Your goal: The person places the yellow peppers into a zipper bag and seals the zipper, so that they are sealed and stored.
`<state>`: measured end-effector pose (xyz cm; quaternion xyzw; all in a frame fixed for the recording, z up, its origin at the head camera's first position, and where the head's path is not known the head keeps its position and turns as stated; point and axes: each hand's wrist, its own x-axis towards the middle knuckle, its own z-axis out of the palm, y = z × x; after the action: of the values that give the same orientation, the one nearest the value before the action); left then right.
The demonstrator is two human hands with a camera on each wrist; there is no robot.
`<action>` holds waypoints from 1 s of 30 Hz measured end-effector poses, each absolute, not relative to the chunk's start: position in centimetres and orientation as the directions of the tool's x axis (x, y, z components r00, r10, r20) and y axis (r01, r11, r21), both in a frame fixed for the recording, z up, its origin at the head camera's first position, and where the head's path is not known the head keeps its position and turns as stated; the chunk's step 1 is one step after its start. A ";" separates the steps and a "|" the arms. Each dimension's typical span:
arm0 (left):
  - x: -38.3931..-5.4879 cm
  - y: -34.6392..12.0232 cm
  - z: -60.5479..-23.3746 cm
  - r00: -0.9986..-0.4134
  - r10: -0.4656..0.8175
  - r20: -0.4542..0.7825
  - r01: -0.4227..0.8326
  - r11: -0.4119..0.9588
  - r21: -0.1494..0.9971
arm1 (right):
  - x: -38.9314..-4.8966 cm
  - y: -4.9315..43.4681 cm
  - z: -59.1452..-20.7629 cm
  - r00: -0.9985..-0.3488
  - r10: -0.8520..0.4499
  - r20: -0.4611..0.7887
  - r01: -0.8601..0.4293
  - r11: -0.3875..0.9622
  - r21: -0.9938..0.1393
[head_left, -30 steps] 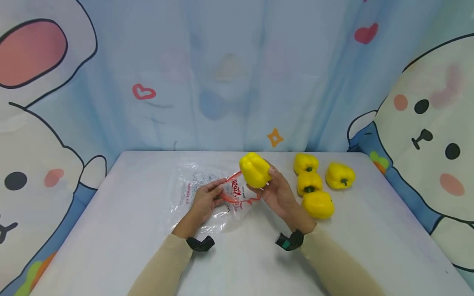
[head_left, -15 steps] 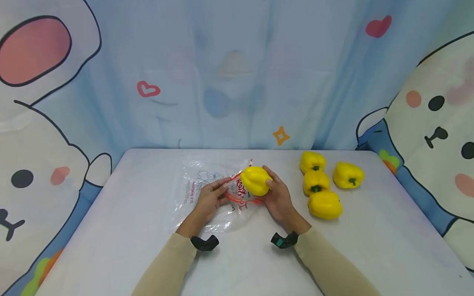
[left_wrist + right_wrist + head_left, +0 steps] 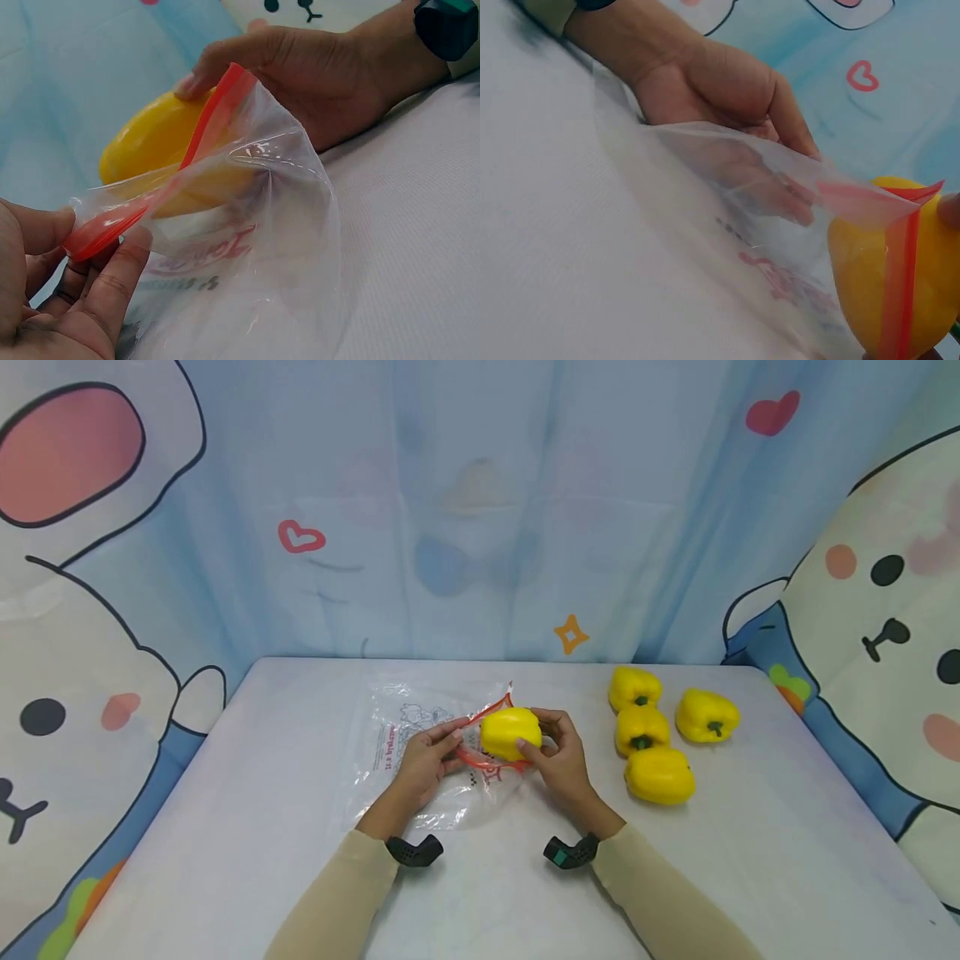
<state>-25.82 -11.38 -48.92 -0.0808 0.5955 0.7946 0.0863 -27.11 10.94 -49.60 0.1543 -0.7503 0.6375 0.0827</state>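
A clear zip bag (image 3: 444, 817) with red printing and a red zip edge lies in the middle of the table. My left hand (image 3: 420, 768) pinches the red edge at the left side of its parted mouth. In my right hand (image 3: 564, 764) I hold a yellow bell pepper (image 3: 506, 731), fingers and thumb round its right end. In the left wrist view, part of the pepper (image 3: 142, 146) is above the red edge and part shows through the clear plastic. The right wrist view has the red edge (image 3: 901, 285) crossing in front of the pepper.
Several more yellow bell peppers (image 3: 641, 731) stand to the right of my right hand, most in a column, with one pepper (image 3: 707, 716) apart on the right. The white table (image 3: 300, 735) ends at a printed blue curtain (image 3: 480, 527).
My right hand has brought the pepper down and left to the bag's mouth, and the pepper has turned in the fingers. The left hand keeps its grip on the bag edge.
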 end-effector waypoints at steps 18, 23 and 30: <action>-25.6 -11.5 -48.9 -0.980 0.034 -0.195 -0.195 -0.344 0.918 | -25.4 10.3 -47.2 -0.943 -0.194 0.269 -0.319 0.310 -0.895; -25.5 -11.5 -48.8 -0.980 0.031 -0.199 -0.196 -0.375 0.906 | -25.2 10.4 -46.9 -0.935 -0.223 0.274 -0.334 0.300 -0.894; -25.5 -11.4 -48.7 -0.979 0.040 -0.199 -0.199 -0.382 0.902 | -27.0 10.8 -49.6 -0.928 -0.219 0.300 -0.357 0.304 -0.883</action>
<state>-25.49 -11.43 -48.66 -0.0723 0.5510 0.8282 0.0720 -26.97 10.84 -49.63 0.1789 -0.8052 0.5620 0.0615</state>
